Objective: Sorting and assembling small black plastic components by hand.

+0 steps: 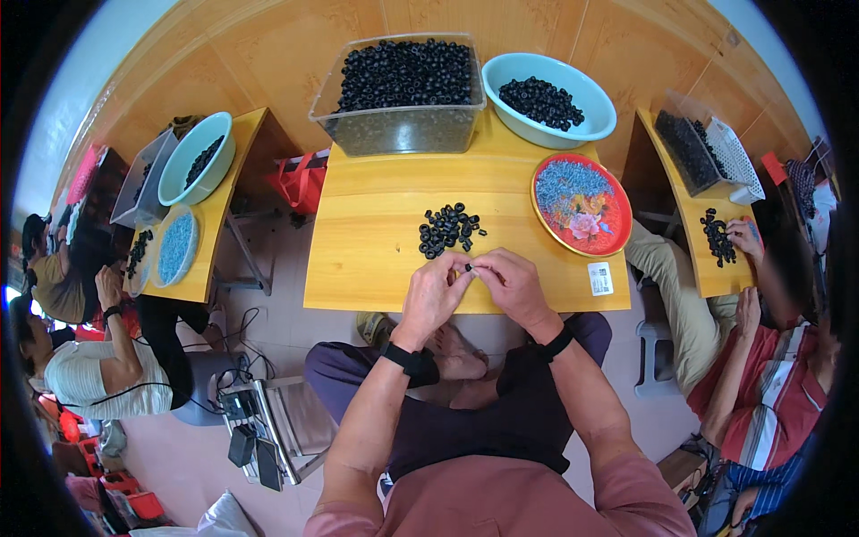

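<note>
Over the near edge of the wooden table, my two hands meet at the fingertips. My left hand [431,295] is closed in a pinch around a small black ring-shaped part [468,267]. My right hand [510,286] is also closed, its thumb and forefinger pressed together right against that part; whatever those fingertips hold is too small and hidden to make out. Just beyond my hands lies a loose pile of similar black parts [445,229]. To its right, a red floral tray [586,234] carries a heap of small bluish-silver pieces [569,183].
A clear plastic bin [403,132] full of black parts stands at the table's [358,233] back, beside a light blue basin [548,136] with more. A white label [600,278] lies near the right corner. People work at tables left and right; a metal-framed stool [291,421] stands lower left.
</note>
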A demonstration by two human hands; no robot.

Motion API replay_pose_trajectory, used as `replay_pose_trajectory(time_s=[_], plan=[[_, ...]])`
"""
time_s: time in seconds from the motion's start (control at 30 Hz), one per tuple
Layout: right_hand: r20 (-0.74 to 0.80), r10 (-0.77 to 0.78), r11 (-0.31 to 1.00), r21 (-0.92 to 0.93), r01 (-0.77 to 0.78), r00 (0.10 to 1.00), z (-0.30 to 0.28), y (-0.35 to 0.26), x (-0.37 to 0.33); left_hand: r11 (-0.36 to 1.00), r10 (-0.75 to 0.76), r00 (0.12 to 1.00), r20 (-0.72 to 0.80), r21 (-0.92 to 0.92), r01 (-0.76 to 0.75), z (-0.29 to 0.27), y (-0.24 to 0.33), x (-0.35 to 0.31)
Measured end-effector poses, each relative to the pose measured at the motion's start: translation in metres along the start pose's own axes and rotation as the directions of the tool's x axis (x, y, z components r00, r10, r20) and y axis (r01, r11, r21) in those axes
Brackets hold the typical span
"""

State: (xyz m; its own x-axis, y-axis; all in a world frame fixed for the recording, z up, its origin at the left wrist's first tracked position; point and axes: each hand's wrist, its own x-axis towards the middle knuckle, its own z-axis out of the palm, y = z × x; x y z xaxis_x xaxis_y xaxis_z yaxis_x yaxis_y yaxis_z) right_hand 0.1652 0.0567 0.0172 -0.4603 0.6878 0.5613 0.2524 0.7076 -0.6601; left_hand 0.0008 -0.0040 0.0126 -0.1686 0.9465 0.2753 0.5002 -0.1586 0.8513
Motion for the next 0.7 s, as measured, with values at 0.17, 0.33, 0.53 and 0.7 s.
replay_pose_trajectory(time_s=[0.17, 0.33, 0.53, 0.7], plan=[[0.032, -0.015, 0.998, -0.069, 0.017, 0.999, 0.000, 0.001, 0.000, 1.000, 0.010, 1.000, -0.002, -0.008, -0.010, -0.001, -0.001, 0.001], [0.019, 0.092, 0.996, -0.017, -0.092, 0.996, 0.000, -0.002, 0.001, 0.998, -0.065, 0.997, 0.039, -0.025, 0.066, -0.004, 0.006, 0.003], [-0.066, 0.444, 0.886, 0.182, -0.427, 0.893, 0.007, 0.029, 0.003, 0.998, -0.055, 0.998, 0.031, -0.009, 0.056, -0.004, 0.001, 0.005], [-0.171, 0.337, 0.920, -0.147, -0.363, 0.926, 0.013, 0.031, 0.012, 0.997, -0.043, 0.999, 0.005, -0.057, 0.043, 0.000, -0.005, 0.004]])
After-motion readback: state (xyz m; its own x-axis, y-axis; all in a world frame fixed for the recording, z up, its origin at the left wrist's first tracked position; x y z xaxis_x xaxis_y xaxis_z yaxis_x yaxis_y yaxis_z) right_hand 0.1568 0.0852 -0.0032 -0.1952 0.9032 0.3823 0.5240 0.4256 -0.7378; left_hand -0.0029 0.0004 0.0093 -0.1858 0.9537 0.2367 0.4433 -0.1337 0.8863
